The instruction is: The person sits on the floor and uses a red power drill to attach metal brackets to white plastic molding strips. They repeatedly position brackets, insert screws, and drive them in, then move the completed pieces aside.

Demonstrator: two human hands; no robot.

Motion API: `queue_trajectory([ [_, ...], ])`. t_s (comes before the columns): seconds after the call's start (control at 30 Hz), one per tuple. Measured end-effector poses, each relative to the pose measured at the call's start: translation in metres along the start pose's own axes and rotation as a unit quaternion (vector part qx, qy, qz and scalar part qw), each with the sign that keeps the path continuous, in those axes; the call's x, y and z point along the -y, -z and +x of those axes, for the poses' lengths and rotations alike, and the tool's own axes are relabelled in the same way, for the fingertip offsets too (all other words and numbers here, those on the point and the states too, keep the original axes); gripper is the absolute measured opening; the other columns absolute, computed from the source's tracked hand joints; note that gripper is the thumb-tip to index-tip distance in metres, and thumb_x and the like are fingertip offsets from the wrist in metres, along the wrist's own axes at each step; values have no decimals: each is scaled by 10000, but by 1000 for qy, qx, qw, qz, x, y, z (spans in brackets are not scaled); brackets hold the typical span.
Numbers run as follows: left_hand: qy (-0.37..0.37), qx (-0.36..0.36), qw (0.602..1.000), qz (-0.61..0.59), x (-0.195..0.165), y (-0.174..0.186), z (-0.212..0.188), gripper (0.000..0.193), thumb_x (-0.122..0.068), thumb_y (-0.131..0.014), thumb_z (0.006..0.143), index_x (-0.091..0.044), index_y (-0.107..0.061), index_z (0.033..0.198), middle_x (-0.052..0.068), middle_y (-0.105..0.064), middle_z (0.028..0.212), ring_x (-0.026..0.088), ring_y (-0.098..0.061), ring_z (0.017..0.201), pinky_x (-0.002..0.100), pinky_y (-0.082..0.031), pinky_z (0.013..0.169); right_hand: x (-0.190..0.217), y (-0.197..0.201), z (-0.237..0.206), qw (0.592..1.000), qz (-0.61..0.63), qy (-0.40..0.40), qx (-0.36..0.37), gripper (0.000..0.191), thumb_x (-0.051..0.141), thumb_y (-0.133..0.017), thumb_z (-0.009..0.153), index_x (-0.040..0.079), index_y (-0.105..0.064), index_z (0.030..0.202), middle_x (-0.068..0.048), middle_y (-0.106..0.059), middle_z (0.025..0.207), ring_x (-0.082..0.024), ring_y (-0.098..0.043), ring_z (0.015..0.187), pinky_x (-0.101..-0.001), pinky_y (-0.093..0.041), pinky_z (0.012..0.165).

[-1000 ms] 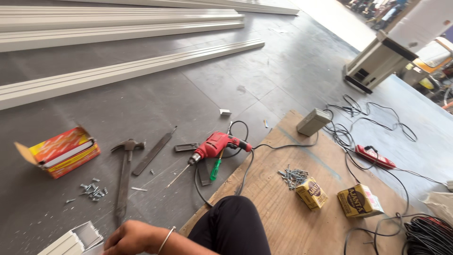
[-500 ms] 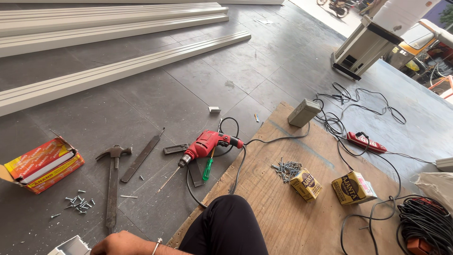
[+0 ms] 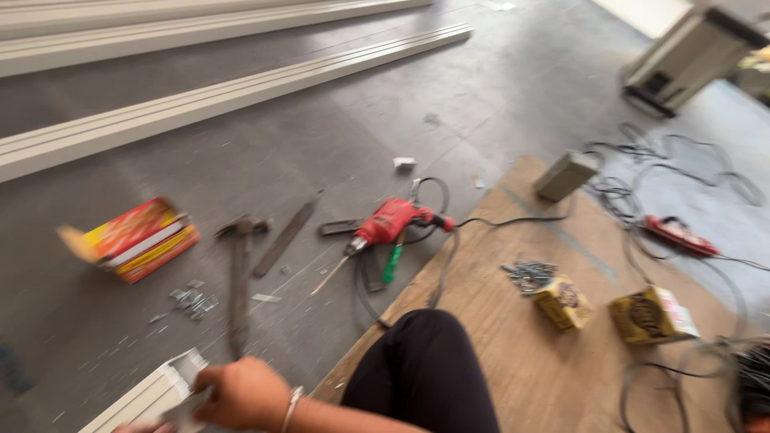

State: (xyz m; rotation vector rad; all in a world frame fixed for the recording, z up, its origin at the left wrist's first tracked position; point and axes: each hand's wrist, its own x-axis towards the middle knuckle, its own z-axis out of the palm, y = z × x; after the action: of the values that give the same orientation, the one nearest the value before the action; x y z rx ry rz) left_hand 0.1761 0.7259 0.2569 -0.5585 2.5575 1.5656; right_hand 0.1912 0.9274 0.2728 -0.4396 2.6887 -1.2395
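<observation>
Left hand (image 3: 245,393) at near left, clenched on end of white ribbed plastic channel (image 3: 152,394) lying on grey floor (image 3: 337,120). Right hand out of view. Steel hammer (image 3: 239,277) just beyond; red electric drill (image 3: 389,223) farther right.

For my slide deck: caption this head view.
A hand grips a white profile end beside a hammer and red drill.

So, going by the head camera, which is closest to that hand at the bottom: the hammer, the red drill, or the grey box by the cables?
From the hand:
1. Hammer, just above it.
2. Red drill, farther right.
3. Grey box, far upper right on the board's edge.
</observation>
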Motion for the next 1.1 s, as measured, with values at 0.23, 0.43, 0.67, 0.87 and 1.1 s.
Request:
queue_trajectory([
  [0.23,-45,-10,989,143,-4,44,-36,557,-553,-480,1020,-107,-737,808,85,-720,673,288,-725,722,433,-557,717,37,27,13,963,-1,18,-267,250,153,-813,823,66,-580,837,-101,-631,757,-301,-648,632,-416,-529,590],
  [0.43,-154,-42,955,251,-16,68,-27,469,-425,-778,834,-201,-641,1223,74,-662,1241,318,-598,1181,460,-505,946,41,6,5,970,-215,-114,-16,306,83,-666,794,140,-679,1094,-203,-722,863,-405,-700,802,-516,-558,692],
  [0.67,-152,38,913,376,-15,90,-13,929,-478,-936,595,-255,-539,1405,69,-548,1433,295,-469,1359,547,-349,1040,24,-4,30,985,-17,-124,-116,226,213,-788,814,73,-684,959,-129,-782,849,-255,-774,755,-383,-603,680],
  [0.87,-28,101,930,352,-18,96,-4,837,-504,-955,575,-295,-605,1305,-26,-621,1327,201,-526,1334,513,-380,1108,36,-37,60,978,-28,-109,-178,250,209,-812,842,27,-644,880,-125,-769,834,-241,-765,749,-357,-584,665],
  [1.1,-38,84,935,341,-17,104,-7,829,-493,-961,565,-290,-612,1290,-12,-623,1309,227,-531,1310,509,-385,1090,43,-32,23,993,-65,-8,-102,202,183,-788,846,49,-637,860,-96,-780,819,-174,-751,709,-319,-591,635],
])
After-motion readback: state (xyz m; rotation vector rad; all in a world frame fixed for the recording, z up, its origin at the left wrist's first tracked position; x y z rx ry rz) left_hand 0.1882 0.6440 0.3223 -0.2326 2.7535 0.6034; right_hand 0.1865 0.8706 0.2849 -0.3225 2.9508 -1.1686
